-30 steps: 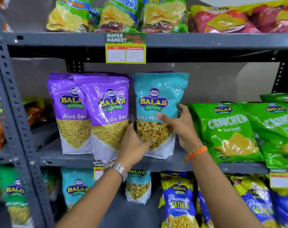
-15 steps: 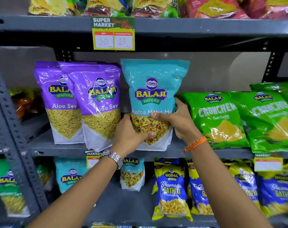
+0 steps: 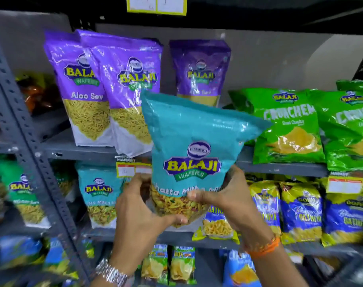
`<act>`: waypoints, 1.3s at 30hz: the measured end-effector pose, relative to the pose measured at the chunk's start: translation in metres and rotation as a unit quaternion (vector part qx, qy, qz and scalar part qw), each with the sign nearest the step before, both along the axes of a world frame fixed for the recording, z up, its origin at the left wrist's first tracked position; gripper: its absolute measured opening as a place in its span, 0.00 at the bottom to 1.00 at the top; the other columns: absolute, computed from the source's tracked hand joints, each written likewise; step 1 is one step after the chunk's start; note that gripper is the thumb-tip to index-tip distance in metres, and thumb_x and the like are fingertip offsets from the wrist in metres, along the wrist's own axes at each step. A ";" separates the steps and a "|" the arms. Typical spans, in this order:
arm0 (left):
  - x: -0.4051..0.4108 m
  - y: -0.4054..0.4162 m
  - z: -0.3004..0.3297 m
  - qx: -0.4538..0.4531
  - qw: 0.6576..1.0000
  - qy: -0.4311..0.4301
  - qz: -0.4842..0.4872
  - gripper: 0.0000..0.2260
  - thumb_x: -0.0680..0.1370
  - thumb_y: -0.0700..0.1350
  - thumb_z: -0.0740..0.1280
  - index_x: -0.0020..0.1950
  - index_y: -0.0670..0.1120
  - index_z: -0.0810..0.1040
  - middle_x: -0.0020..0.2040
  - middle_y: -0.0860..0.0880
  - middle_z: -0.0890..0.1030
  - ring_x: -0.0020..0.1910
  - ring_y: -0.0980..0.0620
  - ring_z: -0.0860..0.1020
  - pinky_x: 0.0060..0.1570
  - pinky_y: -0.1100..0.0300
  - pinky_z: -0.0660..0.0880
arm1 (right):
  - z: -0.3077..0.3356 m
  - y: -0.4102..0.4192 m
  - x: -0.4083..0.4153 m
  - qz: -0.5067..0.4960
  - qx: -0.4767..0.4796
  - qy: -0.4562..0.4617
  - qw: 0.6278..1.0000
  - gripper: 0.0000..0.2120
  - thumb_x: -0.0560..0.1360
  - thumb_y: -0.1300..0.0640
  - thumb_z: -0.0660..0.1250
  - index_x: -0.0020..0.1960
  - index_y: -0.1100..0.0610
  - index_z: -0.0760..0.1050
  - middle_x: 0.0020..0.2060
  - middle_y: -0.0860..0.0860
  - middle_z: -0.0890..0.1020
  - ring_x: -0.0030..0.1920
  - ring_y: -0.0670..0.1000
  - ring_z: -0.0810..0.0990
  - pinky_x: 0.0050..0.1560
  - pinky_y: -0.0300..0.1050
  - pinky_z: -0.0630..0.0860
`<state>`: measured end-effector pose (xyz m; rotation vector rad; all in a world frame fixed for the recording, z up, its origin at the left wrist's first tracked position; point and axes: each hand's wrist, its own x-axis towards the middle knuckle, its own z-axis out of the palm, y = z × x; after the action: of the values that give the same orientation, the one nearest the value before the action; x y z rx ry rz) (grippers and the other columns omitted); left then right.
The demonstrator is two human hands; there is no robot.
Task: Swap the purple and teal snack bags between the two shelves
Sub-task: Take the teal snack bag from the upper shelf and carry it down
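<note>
teal bag (image 3: 193, 141) between left hand (image 3: 139, 214), right hand (image 3: 228, 201)

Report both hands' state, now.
Left hand: closed on the teal bag, at its lower left.
Right hand: closed on the same bag, at its lower right.

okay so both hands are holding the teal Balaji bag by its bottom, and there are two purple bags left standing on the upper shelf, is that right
Not quite: the head view shows three purple bags on the upper shelf, the third standing further back. Both the left hand and right hand do hold the teal Balaji bag by its bottom.
</note>
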<state>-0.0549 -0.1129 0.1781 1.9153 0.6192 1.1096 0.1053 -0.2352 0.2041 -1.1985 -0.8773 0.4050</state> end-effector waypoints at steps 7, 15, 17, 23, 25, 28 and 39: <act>-0.011 0.005 -0.114 -0.072 0.993 0.078 0.052 0.36 0.43 0.51 0.87 0.45 0.59 0.73 0.41 0.59 0.84 0.43 0.70 0.81 0.35 0.75 0.71 | -0.117 0.024 -0.007 0.002 -0.123 0.045 0.991 0.32 0.55 0.74 0.83 0.56 0.61 0.80 0.51 0.57 0.89 0.51 0.56 0.87 0.52 0.56 0.85; 0.019 0.045 -0.186 -0.118 0.983 0.133 0.055 0.38 0.47 0.53 0.87 0.51 0.51 0.74 0.46 0.54 0.84 0.46 0.59 0.83 0.42 0.60 0.80 | -0.188 0.070 0.025 -0.014 -0.194 0.053 0.979 0.33 0.57 0.74 0.82 0.58 0.58 0.78 0.56 0.60 0.86 0.54 0.52 0.86 0.53 0.51 0.85; 0.029 0.059 -0.194 -0.116 0.981 0.148 0.056 0.39 0.48 0.53 0.86 0.53 0.50 0.74 0.50 0.49 0.85 0.50 0.51 0.84 0.45 0.51 0.82 | -0.195 0.081 0.036 -0.016 -0.204 0.049 0.978 0.34 0.57 0.73 0.82 0.60 0.62 0.78 0.56 0.59 0.86 0.56 0.55 0.86 0.55 0.55 0.84; 0.059 0.094 -0.196 -0.103 0.974 0.193 0.051 0.43 0.50 0.52 0.87 0.60 0.45 0.74 0.57 0.44 0.84 0.57 0.47 0.82 0.52 0.52 0.81 | -0.204 0.113 0.061 -0.020 -0.226 0.034 0.973 0.35 0.56 0.71 0.83 0.61 0.65 0.76 0.51 0.49 0.86 0.50 0.40 0.86 0.50 0.41 0.84; 0.067 0.102 -0.195 -0.100 0.973 0.201 0.044 0.44 0.51 0.51 0.87 0.61 0.43 0.74 0.58 0.44 0.84 0.57 0.49 0.81 0.51 0.55 0.79 | -0.204 0.120 0.065 -0.031 -0.231 0.034 0.972 0.35 0.56 0.70 0.84 0.61 0.64 0.77 0.50 0.49 0.86 0.48 0.40 0.86 0.49 0.41 0.84; 0.077 0.110 -0.197 -0.094 0.971 0.214 0.046 0.44 0.52 0.51 0.87 0.62 0.42 0.73 0.58 0.43 0.84 0.58 0.46 0.82 0.50 0.56 0.78 | -0.206 0.129 0.070 -0.053 -0.241 0.034 0.968 0.36 0.55 0.68 0.85 0.61 0.64 0.77 0.55 0.56 0.86 0.54 0.52 0.87 0.55 0.52 0.84; 0.085 0.124 -0.210 -0.094 0.972 0.213 0.033 0.42 0.54 0.50 0.87 0.62 0.41 0.71 0.59 0.42 0.83 0.60 0.43 0.81 0.52 0.54 0.78 | -0.210 0.145 0.080 -0.045 -0.259 0.032 0.964 0.38 0.56 0.68 0.84 0.63 0.63 0.75 0.57 0.59 0.85 0.58 0.56 0.85 0.59 0.59 0.82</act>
<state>0.0305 0.0110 -0.0321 1.9863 0.9930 0.6480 0.1848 -0.0901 -0.0057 -1.6893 -0.6738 0.6193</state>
